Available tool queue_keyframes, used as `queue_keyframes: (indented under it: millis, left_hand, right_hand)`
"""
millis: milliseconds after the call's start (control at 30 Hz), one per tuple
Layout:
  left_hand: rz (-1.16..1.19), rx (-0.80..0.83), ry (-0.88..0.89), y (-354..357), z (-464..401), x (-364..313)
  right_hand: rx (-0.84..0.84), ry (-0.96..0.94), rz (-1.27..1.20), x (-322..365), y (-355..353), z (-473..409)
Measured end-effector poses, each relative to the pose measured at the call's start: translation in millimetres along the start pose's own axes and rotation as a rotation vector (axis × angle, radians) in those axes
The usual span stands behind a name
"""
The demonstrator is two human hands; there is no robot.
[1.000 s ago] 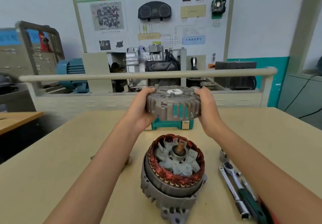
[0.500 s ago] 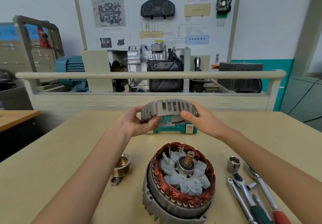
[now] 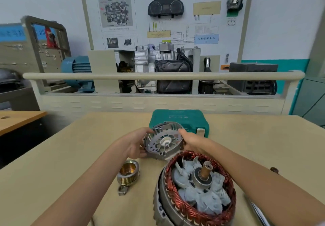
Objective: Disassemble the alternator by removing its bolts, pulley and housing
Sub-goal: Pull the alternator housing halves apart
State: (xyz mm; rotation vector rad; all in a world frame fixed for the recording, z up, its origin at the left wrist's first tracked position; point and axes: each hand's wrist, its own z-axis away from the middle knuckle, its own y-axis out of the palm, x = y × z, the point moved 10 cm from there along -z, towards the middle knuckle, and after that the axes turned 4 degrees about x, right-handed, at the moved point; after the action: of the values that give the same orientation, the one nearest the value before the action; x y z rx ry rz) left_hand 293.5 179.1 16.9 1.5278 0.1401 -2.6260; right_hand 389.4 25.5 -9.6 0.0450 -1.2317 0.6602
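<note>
From my head view, both my grips clasp the front housing by its rim, my left hand on its left edge, my right hand on its right, just above the counter beyond the stator. It seems stiff cast metal, ribbed, fairly heavy; the rim is safest. The grooved brassy pulley sits to the left.

A white training board on the wall carries a green header strip of Chinese characters, too blurred to read. Toward its lower right, a blue label reads "仪表控制单元". Embossed lettering on the green tool case below the board is illegible.
</note>
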Motion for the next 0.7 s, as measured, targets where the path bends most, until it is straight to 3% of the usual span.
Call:
queue_keyframes:
  millis: [100, 233, 333, 567, 633, 700]
  left_hand:
    - [0.026, -0.023, 0.025, 2, 3, 1]
    - [0.077, -0.049, 0.145, 11, 24, -2]
    - [-0.043, -0.029, 0.292, 21, 40, 5]
    - [-0.175, 0.415, 0.577, 81, 87, 16]
    - [-0.405, 0.495, 0.695, 89, 92, 18]
    - [-0.577, 0.617, 0.700, 89, 102, 27]
  right_hand:
    - [0.093, 0.050, 0.097, -5, 10, 3]
    - [0.244, -0.018, 0.143, 0, 20, 30]
    - [0.078, -0.055, 0.233, -1, -3, 51]
    - [-0.085, -0.254, -0.290, -31, -33, 121]
    - [-0.031, -0.290, -0.230, -40, -24, 137]
    - [0.049, -0.352, -0.120, -49, -14, 159]
